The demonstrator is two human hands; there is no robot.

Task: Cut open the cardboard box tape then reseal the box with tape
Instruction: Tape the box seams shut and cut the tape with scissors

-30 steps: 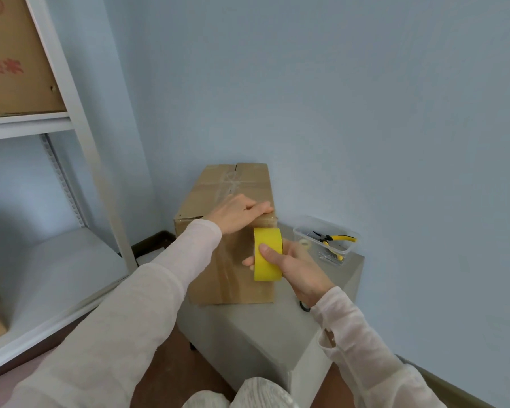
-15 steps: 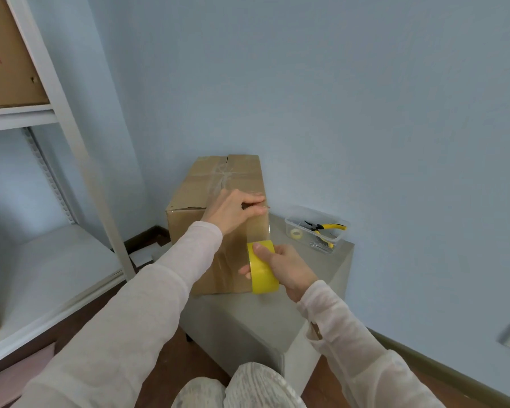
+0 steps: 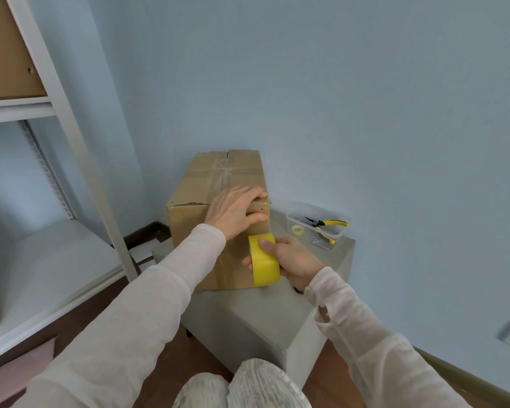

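Left hand (image 3: 234, 209) lies flat over the near top edge of the cardboard box (image 3: 189, 231), fingers (image 3: 252, 192) straight on the lid, thumb on the front face, gripping nothing. Right hand (image 3: 295, 260) curls round the yellow tape roll (image 3: 265, 265), held against the box front, low right. The box stands at the surface's (image 3: 248, 307) far left. A clear tub (image 3: 343, 232) sits at the far right corner, with bare surface along the near edge.

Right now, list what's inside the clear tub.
Inside the tub: yellow-handled pliers, a small tape roll, and small metal bits too blurred to name. Anything under the pliers is hidden.
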